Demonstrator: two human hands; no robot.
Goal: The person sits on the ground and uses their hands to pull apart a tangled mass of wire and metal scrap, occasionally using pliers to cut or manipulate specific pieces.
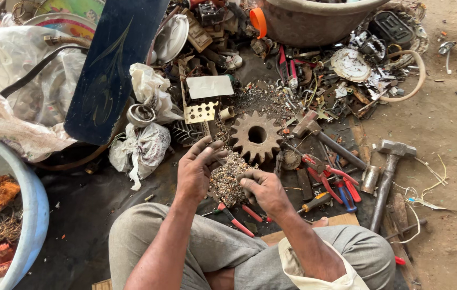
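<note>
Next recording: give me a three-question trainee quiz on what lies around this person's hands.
1. True or false: the rusty gear lies flat on the ground beyond the left hand and right hand.
2. Which tool lies furthest to the right: A) red-handled pliers, B) hammer, C) screwdriver?
3. What lies between the two hands?

Key
1. True.
2. B.
3. A pile of small metal bits; whether the fingers pinch any is too small to tell.
</note>
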